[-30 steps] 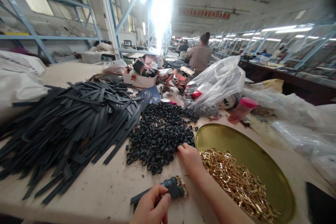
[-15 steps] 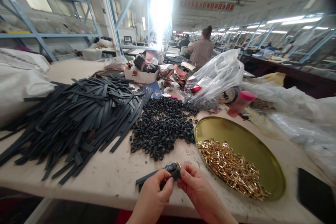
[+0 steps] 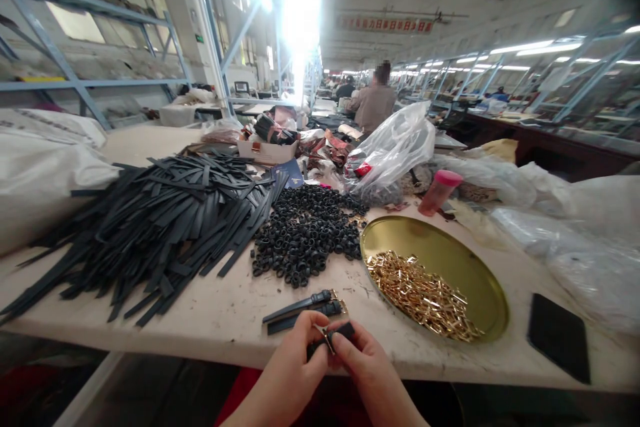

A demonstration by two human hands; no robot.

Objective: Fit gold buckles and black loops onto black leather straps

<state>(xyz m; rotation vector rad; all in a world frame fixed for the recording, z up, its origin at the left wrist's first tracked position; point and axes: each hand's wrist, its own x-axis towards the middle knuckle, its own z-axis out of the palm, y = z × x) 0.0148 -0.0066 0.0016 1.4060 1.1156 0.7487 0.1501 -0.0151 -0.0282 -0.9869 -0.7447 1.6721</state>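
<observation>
Near the table's front edge, both hands close round one short black strap (image 3: 344,330). My left hand (image 3: 304,355) grips its left part, with a small shiny metal piece, apparently a buckle (image 3: 329,339), between finger and thumb. My right hand (image 3: 361,349) pinches the folded strap end from the right. The fingers hide part of the strap. Just beyond them lie two black straps with buckles (image 3: 305,310), side by side, their gold ends pointing right. Farther back is a heap of black strap loops (image 3: 305,240). Gold buckles (image 3: 420,297) are piled on an oval gold tray (image 3: 455,260) to the right.
Long black strips (image 3: 175,227) form a large pile on the left. A dark flat phone-like slab (image 3: 559,337) lies at the right. Behind the tray stand a pink-lidded jar (image 3: 440,192) and a clear plastic bag (image 3: 395,153). A person (image 3: 376,103) sits farther back, facing away.
My hands have drawn slightly nearer to me, uncovering the two buckled straps on the table. The held strap is turned, and a metal piece now shows between the fingers. The view has shifted.
</observation>
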